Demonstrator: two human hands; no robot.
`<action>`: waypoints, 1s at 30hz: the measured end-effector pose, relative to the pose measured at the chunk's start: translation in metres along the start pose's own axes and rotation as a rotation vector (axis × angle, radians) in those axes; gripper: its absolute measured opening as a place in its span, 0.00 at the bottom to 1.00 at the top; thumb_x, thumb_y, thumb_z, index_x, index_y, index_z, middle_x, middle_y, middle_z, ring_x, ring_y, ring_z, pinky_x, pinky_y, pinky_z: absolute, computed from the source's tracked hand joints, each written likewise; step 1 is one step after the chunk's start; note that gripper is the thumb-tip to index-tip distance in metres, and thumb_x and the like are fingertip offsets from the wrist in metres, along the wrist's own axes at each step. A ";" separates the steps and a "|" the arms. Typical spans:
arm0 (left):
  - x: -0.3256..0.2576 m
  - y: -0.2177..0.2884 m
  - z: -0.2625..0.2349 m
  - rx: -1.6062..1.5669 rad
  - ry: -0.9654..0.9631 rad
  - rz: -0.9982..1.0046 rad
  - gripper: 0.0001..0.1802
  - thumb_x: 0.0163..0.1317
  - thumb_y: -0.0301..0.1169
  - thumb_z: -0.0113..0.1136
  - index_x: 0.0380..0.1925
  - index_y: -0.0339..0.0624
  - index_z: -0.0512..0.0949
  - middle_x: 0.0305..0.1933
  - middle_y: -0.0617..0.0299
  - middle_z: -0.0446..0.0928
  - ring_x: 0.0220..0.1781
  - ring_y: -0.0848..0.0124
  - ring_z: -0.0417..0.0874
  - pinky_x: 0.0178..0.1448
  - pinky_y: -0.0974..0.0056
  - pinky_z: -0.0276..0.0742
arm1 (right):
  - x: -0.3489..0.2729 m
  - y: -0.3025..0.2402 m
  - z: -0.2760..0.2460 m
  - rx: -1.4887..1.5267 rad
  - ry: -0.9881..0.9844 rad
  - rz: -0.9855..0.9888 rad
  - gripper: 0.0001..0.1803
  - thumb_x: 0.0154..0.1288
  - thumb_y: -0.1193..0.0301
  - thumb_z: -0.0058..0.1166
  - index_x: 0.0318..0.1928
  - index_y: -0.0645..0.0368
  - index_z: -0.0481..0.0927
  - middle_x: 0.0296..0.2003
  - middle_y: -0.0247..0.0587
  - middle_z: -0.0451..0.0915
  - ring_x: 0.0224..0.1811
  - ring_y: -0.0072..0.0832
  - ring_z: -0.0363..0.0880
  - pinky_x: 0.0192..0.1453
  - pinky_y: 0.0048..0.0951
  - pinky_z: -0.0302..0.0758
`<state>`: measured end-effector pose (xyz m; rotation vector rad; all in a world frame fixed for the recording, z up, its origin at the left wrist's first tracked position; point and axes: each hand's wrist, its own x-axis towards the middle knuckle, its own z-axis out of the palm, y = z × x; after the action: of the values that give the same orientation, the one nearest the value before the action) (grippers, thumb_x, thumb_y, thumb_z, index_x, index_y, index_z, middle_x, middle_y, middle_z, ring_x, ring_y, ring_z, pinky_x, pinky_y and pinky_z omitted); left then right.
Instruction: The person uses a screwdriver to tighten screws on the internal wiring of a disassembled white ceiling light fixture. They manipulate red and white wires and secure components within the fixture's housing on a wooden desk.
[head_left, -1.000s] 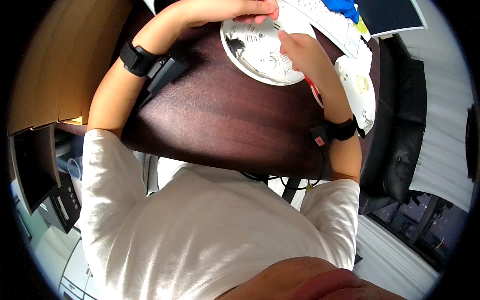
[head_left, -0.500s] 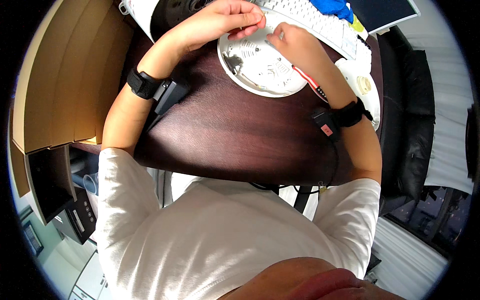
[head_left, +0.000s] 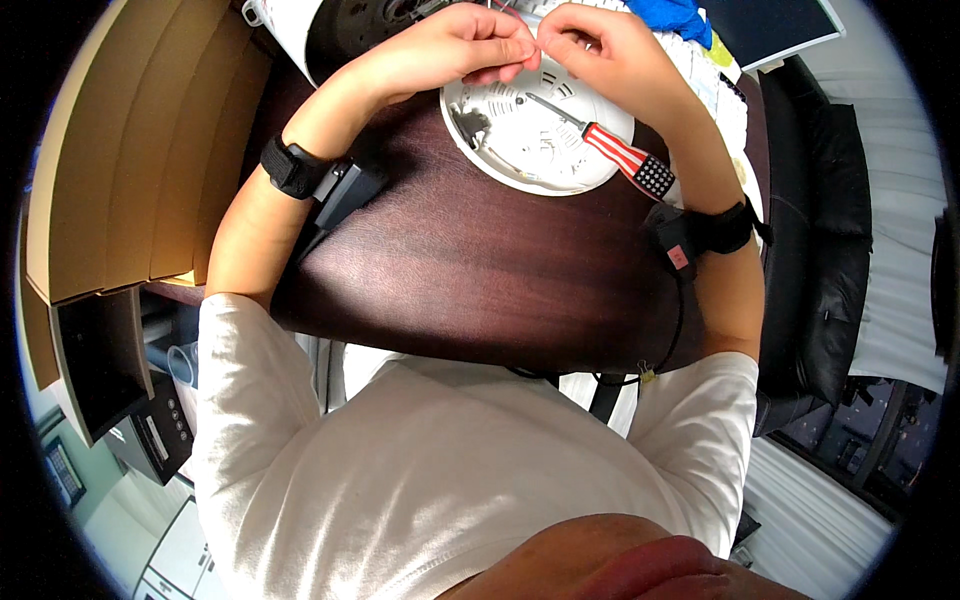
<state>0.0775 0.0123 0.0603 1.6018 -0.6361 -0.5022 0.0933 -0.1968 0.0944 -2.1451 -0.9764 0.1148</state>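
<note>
My left hand point(head_left: 468, 45) is closed in a pinch above the far rim of a round white plastic base point(head_left: 490, 170). Its fingertips meet those of my right hand point(head_left: 612, 62), also pinched; whatever is between them is too small to make out. Slots and small fittings show inside the base. A screwdriver point(head_left: 628, 160) with a red-and-white striped, dark starred handle lies across the base's right side, its shaft tip pointing to the far left. Thin wires point(head_left: 508, 8), one of them red, show just beyond my left fingers.
Beyond the hands lie a white keyboard point(head_left: 690, 65), a blue cloth point(head_left: 672, 15) and a dark screen point(head_left: 770, 25). A dark round object point(head_left: 350, 40) stands at the far left. Cardboard boxes point(head_left: 140, 150) line the left, with a black padded seat point(head_left: 835, 200) on the right.
My right hand has moved up and right, its fingertips coming up against those of my left. More of the screwdriver, earlier mostly covered by my right hand and forearm, now shows.
</note>
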 end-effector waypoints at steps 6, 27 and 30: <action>0.001 0.007 0.000 0.050 0.035 0.076 0.14 0.69 0.40 0.49 0.39 0.41 0.76 0.28 0.75 0.69 0.30 0.86 0.65 0.33 0.79 0.60 | 0.003 0.010 0.000 0.161 0.052 0.089 0.10 0.66 0.68 0.50 0.37 0.62 0.79 0.19 0.31 0.74 0.22 0.15 0.71 0.25 0.18 0.67; 0.008 -0.009 0.001 0.073 0.097 0.130 0.12 0.68 0.35 0.52 0.42 0.38 0.77 0.30 0.72 0.74 0.33 0.85 0.70 0.38 0.78 0.66 | -0.001 -0.001 -0.006 0.335 -0.065 0.390 0.13 0.65 0.62 0.50 0.30 0.59 0.77 0.17 0.25 0.68 0.17 0.15 0.69 0.20 0.19 0.65; 0.007 -0.006 0.000 0.103 0.081 0.076 0.13 0.68 0.35 0.52 0.43 0.37 0.78 0.29 0.72 0.75 0.33 0.85 0.71 0.39 0.78 0.67 | 0.002 -0.004 -0.008 0.255 -0.117 0.347 0.13 0.63 0.64 0.50 0.28 0.60 0.78 0.15 0.27 0.69 0.17 0.16 0.69 0.20 0.20 0.65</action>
<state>0.0831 0.0083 0.0545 1.6794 -0.6681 -0.3519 0.0953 -0.1992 0.1032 -2.0662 -0.6061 0.5117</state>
